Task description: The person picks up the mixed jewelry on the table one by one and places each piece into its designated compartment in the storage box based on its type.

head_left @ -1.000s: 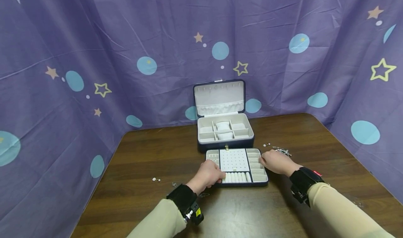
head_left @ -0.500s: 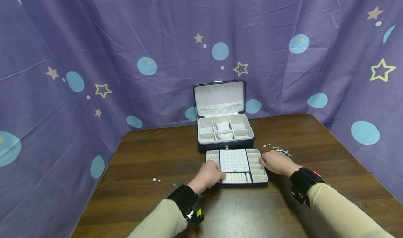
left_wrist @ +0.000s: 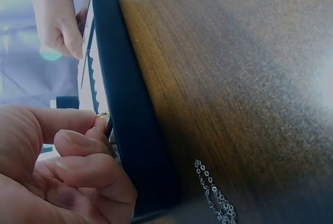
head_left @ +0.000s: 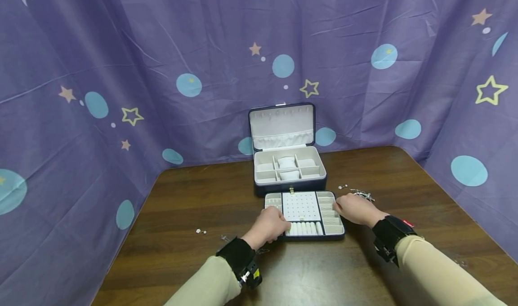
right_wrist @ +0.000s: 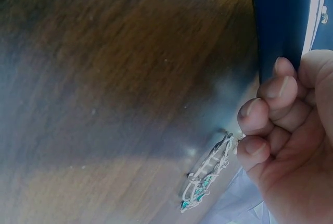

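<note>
Left hand (head_left: 267,226) pinches small gold loop (left_wrist: 102,114) by white rolls (head_left: 306,228), right hand (head_left: 358,208) grips tray (head_left: 313,237); best press straight, bracing tray.

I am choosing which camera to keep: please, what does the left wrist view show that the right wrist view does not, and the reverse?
Only the left wrist view shows the left hand, pinching a small gold-coloured item, and the silver chain. Only the right wrist view shows silver jewellery with green stones. Both show the right hand, the dark blue jewellery tray and the wooden table.
</note>
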Demonstrator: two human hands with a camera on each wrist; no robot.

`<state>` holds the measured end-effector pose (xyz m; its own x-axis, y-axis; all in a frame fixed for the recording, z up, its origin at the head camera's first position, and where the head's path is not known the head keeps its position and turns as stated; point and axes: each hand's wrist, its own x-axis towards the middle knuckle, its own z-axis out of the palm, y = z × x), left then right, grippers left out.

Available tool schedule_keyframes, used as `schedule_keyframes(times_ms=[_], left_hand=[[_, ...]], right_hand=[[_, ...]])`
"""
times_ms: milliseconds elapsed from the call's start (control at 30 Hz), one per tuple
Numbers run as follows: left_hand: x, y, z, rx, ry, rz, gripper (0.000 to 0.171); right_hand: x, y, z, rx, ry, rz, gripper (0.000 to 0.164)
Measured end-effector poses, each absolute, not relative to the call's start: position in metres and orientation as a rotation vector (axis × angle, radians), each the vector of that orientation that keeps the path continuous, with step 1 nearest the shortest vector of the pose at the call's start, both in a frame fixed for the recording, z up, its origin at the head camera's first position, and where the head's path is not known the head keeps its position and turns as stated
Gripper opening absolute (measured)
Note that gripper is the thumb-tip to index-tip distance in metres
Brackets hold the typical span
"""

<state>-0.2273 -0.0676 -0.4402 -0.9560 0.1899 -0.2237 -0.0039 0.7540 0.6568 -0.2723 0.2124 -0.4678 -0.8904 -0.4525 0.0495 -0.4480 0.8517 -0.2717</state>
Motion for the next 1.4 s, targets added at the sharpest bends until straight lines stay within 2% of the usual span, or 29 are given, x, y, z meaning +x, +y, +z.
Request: schedule_keyframes(times_ms=[1400], left_hand=[[-0.2287, -0.0722, -0.4451, 0.14, 2.609, 1.131, 0.034]], right_hand=[[-0.273, 0.2117, -0.4669, -0.686, 2.982, -0.439, 0.027]])
